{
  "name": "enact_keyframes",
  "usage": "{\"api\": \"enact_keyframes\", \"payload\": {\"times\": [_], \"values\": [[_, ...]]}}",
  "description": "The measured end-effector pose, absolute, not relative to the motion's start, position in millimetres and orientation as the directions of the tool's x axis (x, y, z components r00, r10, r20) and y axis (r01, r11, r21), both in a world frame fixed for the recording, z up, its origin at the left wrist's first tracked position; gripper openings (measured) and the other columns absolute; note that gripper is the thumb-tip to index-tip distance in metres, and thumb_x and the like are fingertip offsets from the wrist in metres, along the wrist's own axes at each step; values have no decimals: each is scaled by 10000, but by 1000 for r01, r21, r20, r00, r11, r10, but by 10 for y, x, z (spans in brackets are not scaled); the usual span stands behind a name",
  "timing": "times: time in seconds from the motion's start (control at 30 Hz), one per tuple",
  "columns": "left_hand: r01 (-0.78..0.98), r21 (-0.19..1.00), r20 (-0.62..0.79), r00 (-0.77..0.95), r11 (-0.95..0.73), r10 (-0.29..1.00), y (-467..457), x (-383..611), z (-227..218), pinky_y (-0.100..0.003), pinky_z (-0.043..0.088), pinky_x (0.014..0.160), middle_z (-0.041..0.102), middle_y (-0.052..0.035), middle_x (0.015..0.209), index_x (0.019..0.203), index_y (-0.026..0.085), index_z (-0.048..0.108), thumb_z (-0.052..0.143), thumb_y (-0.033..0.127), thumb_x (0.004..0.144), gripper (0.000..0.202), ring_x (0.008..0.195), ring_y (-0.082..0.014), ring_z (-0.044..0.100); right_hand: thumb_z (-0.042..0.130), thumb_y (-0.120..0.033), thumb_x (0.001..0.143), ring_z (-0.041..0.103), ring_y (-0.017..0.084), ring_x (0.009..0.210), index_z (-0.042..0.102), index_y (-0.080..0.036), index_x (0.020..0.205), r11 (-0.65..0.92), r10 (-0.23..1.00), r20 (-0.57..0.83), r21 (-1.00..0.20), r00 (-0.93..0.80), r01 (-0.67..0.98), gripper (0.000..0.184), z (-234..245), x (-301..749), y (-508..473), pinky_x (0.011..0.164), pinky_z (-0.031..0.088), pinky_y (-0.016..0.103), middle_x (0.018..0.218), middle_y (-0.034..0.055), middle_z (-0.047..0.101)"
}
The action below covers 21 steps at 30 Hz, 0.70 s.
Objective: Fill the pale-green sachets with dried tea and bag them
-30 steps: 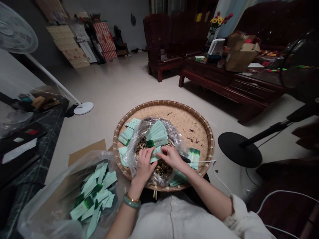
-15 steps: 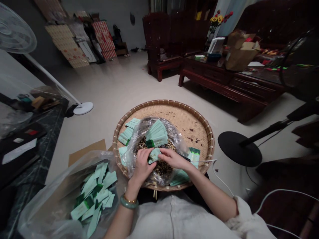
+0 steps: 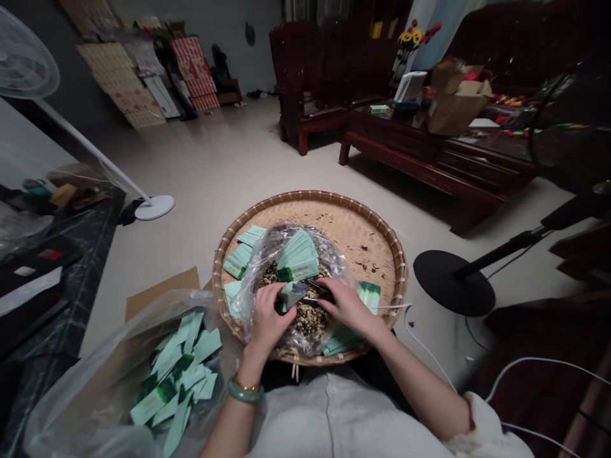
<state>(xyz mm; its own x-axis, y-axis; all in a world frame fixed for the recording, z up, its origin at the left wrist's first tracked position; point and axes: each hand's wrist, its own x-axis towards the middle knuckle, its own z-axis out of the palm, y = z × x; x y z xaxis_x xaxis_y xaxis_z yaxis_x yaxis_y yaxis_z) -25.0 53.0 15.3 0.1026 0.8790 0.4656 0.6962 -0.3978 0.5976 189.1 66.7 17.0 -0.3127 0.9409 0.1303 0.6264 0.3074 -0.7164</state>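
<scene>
My left hand (image 3: 268, 318) is closed around a small pale green packet (image 3: 293, 294), tilted, its upper end toward my right hand. In my right hand (image 3: 346, 306) is a dark, corded clamp-style sealer (image 3: 312, 300); its two arms are parted and point at the packet's end. Both hands are over a clear plastic bag (image 3: 251, 289) spread wide on a round woven bamboo tray (image 3: 377, 232). Inside the bag lies a loose dry mix (image 3: 310, 321) of dark and pale bits. A fanned stack of green packets (image 3: 298, 254) rests on the mix.
More green packets (image 3: 238, 261) lie along the tray's rim. At lower left, a large clear bag (image 3: 90, 381) holds several green packets. A white fan base (image 3: 155, 207) and a black stand base (image 3: 453, 283) flank the tray. A white cord (image 3: 429, 346) runs right. Behind is a wooden table (image 3: 415, 149).
The packet has tipped in my left hand and its upper end shows more. My right hand has drawn away from it to the right, with the sealer's arms now spread in view.
</scene>
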Motion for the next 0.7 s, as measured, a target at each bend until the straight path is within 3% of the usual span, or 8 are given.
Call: {"api": "enact_keyframes", "payload": {"times": [0.1, 0.3, 0.5, 0.7], "values": [[680, 633, 460, 53, -369, 886, 540, -269, 141, -411, 509, 814, 609, -78, 1056, 1088, 199, 557, 646, 165, 707, 393, 991, -244, 556, 658, -169, 741, 493, 279, 1071, 426, -139, 1323, 336, 934, 69, -494, -349, 802, 627, 39, 1908, 641, 917, 420, 422, 1199, 152, 570], [668, 659, 451, 19, -347, 892, 555, -289, 158, -397, 522, 823, 595, -82, 1066, 1094, 196, 551, 648, 173, 708, 399, 1004, -238, 569, 662, -191, 705, 479, 306, 1047, 439, -120, 1318, 336, 936, -11, -281, -353, 899, 657, -13, 1857, 688, 858, 398, 406, 1189, 159, 567], [658, 675, 456, -16, -334, 890, 575, -336, 148, -399, 532, 821, 593, -89, 1063, 1091, 180, 558, 646, 181, 711, 390, 985, -231, 586, 632, -200, 718, 505, 289, 1014, 513, -131, 1250, 302, 943, -68, -227, -325, 926, 550, 32, 2020, 720, 845, 377, 378, 1112, 135, 605], [644, 698, 453, -60, -312, 890, 602, -385, 147, -372, 552, 770, 584, -83, 1048, 1089, 182, 566, 654, 206, 710, 389, 953, -220, 592, 680, -145, 668, 506, 314, 1020, 546, -152, 1216, 285, 946, -97, -214, -310, 934, 564, 85, 2124, 704, 829, 394, 404, 1115, 161, 581]]}}
